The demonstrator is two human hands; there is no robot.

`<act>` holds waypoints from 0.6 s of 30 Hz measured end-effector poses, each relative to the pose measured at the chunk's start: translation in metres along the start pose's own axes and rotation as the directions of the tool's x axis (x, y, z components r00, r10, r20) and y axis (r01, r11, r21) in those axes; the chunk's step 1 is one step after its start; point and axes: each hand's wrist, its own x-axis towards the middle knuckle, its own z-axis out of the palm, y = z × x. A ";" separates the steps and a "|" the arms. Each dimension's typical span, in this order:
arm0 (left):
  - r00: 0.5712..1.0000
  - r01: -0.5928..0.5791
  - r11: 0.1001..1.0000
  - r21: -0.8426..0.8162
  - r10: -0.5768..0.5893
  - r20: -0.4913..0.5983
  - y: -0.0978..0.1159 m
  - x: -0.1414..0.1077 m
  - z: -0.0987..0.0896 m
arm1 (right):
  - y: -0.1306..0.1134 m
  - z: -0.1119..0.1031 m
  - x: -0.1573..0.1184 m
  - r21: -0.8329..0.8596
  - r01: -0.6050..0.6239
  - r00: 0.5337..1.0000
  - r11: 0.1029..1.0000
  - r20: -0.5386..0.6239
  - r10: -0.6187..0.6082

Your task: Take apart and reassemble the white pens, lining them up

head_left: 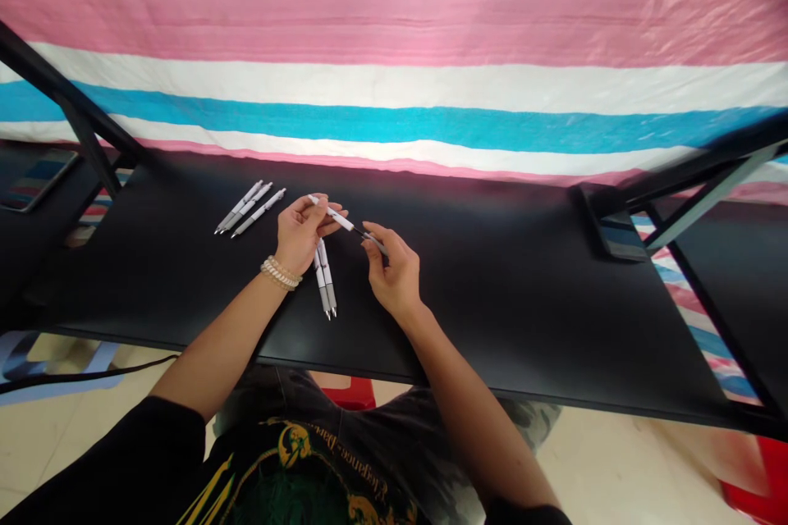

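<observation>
My left hand [301, 231] is closed on the white barrel of a pen [341, 218] above the black table [492, 287]. My right hand [395, 271] pinches the grey grip section [375, 244] at the pen's lower right end. A thin dark refill shows between the barrel and the grip, so the two parts stand apart. Two white and grey pens [326, 283] lie side by side just below my left hand, tips towards me. Three similar pens [246, 209] lie slanted on the table to the left of my left hand.
Black metal table legs rise at the left [86, 131] and right [665, 180]. A dark phone-like slab [623, 234] lies near the right one, another [40, 179] at the far left. A striped plastic sheet [394, 16] hangs behind the table.
</observation>
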 end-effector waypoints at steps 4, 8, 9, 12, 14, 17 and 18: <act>0.998 0.004 0.999 0.041 -0.007 0.060 -0.004 -0.006 0.006 | 0.002 0.004 -0.003 -0.077 -0.008 0.998 0.997 -0.060 0.003; 0.998 0.020 1.000 0.015 -0.021 0.052 -0.006 -0.008 0.007 | 0.000 0.005 -0.005 -0.122 0.026 0.995 0.992 -0.090 -0.037; 0.998 0.026 1.000 0.014 -0.027 0.049 -0.006 -0.008 0.008 | 0.000 0.006 -0.005 -0.119 0.020 0.995 0.993 -0.092 -0.031; 0.998 0.040 0.999 0.013 -0.041 0.041 -0.005 -0.008 0.009 | -0.002 0.006 -0.004 -0.022 -0.102 0.994 0.994 -0.044 0.101; 0.998 0.047 0.999 0.013 -0.047 0.038 -0.004 -0.009 0.010 | -0.003 0.005 -0.002 0.130 -0.240 0.971 0.962 0.041 0.237; 0.999 0.034 0.999 0.000 -0.034 0.004 -0.002 -0.008 0.011 | -0.001 0.003 0.001 0.306 -0.327 0.945 0.894 0.095 0.313; 1.000 0.027 1.000 -0.006 -0.028 -0.012 -0.002 -0.008 0.011 | 0.000 0.002 0.001 0.319 -0.325 0.945 0.890 0.094 0.312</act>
